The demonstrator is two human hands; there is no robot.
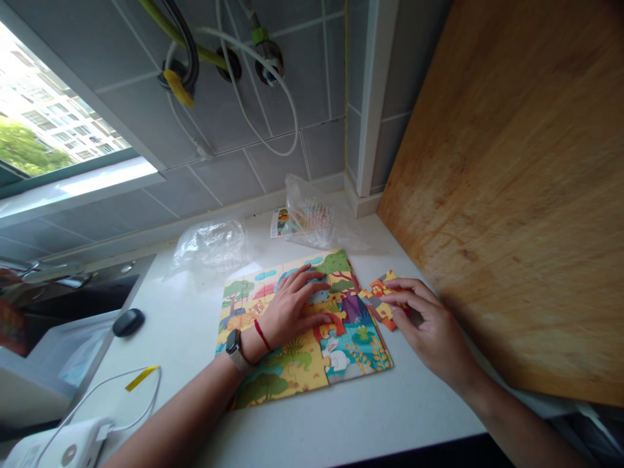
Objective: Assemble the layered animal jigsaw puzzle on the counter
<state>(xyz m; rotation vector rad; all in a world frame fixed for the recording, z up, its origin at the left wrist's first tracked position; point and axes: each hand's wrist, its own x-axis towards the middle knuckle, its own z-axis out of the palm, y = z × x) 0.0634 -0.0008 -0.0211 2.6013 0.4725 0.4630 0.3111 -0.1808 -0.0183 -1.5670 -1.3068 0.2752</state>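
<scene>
A colourful animal puzzle point(297, 367) lies on the white counter, its pieces joined into a near-rectangular picture. My left hand point(292, 305), with a watch and a red string at the wrist, rests flat on it with the fingers spread. Right of the puzzle is a small pile of loose puzzle pieces point(378, 304), close to its right edge. My right hand point(424, 318) is at this pile, thumb and fingertips closed on a puzzle piece at its right side. Part of that piece is hidden by the fingers.
Clear plastic bags point(209, 244) and a small printed card point(281, 223) lie behind the puzzle. A large wooden board point(517, 195) leans at the right. At the left are a black mouse-like object point(128, 322), a sink point(104, 292) and a white device point(65, 445) with a cable.
</scene>
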